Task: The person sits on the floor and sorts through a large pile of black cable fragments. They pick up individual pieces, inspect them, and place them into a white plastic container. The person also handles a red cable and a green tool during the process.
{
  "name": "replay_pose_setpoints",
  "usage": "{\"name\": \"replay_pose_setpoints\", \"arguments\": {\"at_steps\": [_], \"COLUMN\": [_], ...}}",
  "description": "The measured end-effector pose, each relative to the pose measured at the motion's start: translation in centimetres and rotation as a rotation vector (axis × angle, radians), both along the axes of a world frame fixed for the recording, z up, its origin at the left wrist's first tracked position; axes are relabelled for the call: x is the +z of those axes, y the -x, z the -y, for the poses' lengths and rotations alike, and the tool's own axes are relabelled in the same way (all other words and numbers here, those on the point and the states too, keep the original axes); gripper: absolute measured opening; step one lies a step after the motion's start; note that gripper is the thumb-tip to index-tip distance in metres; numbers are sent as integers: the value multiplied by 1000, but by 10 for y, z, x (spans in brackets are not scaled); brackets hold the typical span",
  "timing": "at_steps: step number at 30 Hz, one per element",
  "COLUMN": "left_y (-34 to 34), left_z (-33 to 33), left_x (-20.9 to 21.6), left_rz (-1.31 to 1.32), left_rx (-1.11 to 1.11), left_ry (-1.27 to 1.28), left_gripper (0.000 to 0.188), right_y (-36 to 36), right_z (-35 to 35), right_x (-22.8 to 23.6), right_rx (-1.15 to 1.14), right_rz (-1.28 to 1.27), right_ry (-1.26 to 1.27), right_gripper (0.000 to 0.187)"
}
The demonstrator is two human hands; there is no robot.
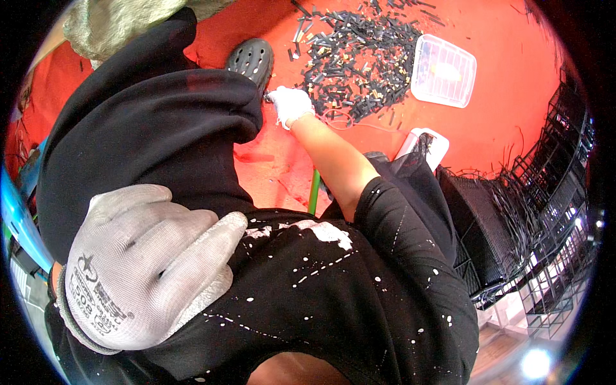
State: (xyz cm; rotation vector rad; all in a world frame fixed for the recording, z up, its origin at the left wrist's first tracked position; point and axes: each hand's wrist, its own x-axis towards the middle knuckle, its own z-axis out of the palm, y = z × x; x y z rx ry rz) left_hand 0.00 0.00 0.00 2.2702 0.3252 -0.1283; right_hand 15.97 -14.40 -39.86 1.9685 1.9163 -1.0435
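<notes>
Red floor [513, 96] extends beyond black strips [369, 54], right hand [292, 105] near their edge, left hand [144, 263] loosely curled, both grips unclear.

The floor [513, 122] is coloured red; the strips [378, 54] are mixed black and tan; the shirt [385, 314] is speckled white on black.

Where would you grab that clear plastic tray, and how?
Probably by the rim of its right edge, coming in from the right: the clear tray has a long side there facing red floor, while black scraps crowd its left.
</notes>
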Motion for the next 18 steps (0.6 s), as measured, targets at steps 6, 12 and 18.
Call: {"name": "replay_pose_setpoints", "arguments": {"at_steps": [6, 12, 18], "left_y": [-5, -13, -45], "left_z": [0, 0, 6], "left_x": [-3, 0, -5], "left_rz": [26, 44, 148], "left_rx": [18, 20, -101], "left_ry": [-7, 2, 32], "left_gripper": [45, 47, 44], "right_y": [1, -35, -149], "right_z": [26, 26, 34], "right_x": [2, 9, 65], "right_rx": [-74, -809, -1400], "right_rz": [-71, -432, -1267], "right_ry": [-37, 86, 213], "right_gripper": [14, 18, 18]}}
